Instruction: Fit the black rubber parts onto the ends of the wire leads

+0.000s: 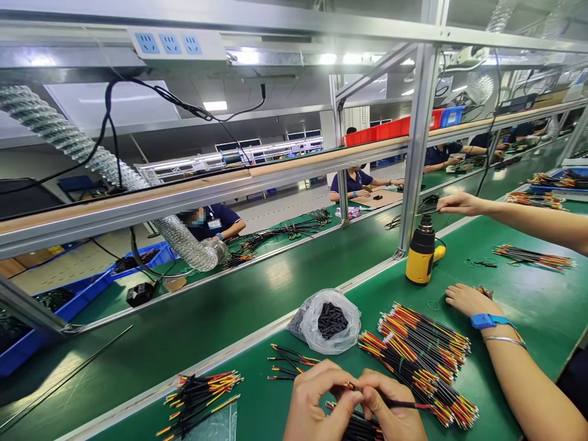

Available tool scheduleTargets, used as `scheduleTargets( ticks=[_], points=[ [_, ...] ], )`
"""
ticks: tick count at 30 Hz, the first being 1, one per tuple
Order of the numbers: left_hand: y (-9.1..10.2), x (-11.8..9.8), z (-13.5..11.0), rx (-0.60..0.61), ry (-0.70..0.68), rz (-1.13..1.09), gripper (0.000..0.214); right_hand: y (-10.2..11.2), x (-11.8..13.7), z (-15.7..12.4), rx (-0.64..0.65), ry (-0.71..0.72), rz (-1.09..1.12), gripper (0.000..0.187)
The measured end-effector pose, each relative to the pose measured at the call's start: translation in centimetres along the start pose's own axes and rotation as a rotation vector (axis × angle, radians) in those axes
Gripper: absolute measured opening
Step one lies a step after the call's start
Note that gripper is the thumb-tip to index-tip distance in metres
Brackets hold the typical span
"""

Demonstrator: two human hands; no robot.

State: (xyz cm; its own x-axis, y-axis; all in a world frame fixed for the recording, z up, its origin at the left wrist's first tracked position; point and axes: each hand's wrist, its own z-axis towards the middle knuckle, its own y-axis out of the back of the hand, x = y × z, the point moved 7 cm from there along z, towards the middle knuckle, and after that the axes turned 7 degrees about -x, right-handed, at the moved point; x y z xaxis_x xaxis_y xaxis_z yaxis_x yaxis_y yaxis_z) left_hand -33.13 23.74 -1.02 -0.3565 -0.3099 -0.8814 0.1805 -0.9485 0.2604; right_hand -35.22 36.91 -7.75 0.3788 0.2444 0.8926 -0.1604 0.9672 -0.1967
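Observation:
At the bottom middle, my left hand (319, 401) and my right hand (392, 407) meet, with fingertips pinched together on a short black cable (413, 405). Its red-tipped end sticks out past my right hand, and the part between my fingers is mostly hidden. Below my hands lie more black cables, partly covered. Several loose cables with yellow and red ends (294, 361) are just beyond my left hand. A clear plastic bag (301, 327) of small black tubes (331, 320) stands open behind them. Large bundles of cables (413, 349) lie to the right.
A co-worker's arms (528, 380) reach in from the right, one hand near a yellow heat gun (419, 254) standing upright. Another cable pile (202, 395) lies at left on a plastic bag. Metal frame posts (416, 141) and a flexible duct (184, 242) stand beyond. Other people work across the bench.

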Motion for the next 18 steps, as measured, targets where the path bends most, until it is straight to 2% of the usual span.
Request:
scheduleTargets(
  ticks=[4, 7, 10, 12, 13, 15, 18],
  points=[
    [-0.2, 0.4, -0.2, -0.002, -0.035, 0.039, 0.008, 0.0, -1.6, -0.5, 0.035, -0.144, -0.021, 0.041],
    [-0.4, 1.5, 0.2, 0.080, 0.024, 0.051, 0.004, 0.1, -2.6, -0.7, 0.051, -0.228, -0.043, 0.046],
    [-0.4, 3.5, 2.1, 0.158, 0.055, 0.116, 0.023, 1.4, -3.1, -0.4, -0.060, -0.258, -0.064, 0.049],
    [-0.5, 4.9, 4.8, 0.095, -0.045, 0.342, 0.025, 3.0, -3.1, 0.0, -0.174, -0.270, -0.076, 0.050],
    [-1.1, 5.7, 6.2, 0.067, -0.091, 0.433, 0.023, 3.8, -3.2, 0.2, -0.209, -0.280, -0.093, 0.050],
    [-3.5, 7.2, 8.6, 0.097, -0.146, 0.523, 0.025, 5.5, -3.1, 0.3, -0.232, -0.274, -0.166, 0.051],
    [-7.6, 8.4, 10.1, 0.194, -0.209, 0.642, 0.017, 7.1, -2.6, 0.3, -0.204, -0.070, -0.303, 0.045]
  ],
)
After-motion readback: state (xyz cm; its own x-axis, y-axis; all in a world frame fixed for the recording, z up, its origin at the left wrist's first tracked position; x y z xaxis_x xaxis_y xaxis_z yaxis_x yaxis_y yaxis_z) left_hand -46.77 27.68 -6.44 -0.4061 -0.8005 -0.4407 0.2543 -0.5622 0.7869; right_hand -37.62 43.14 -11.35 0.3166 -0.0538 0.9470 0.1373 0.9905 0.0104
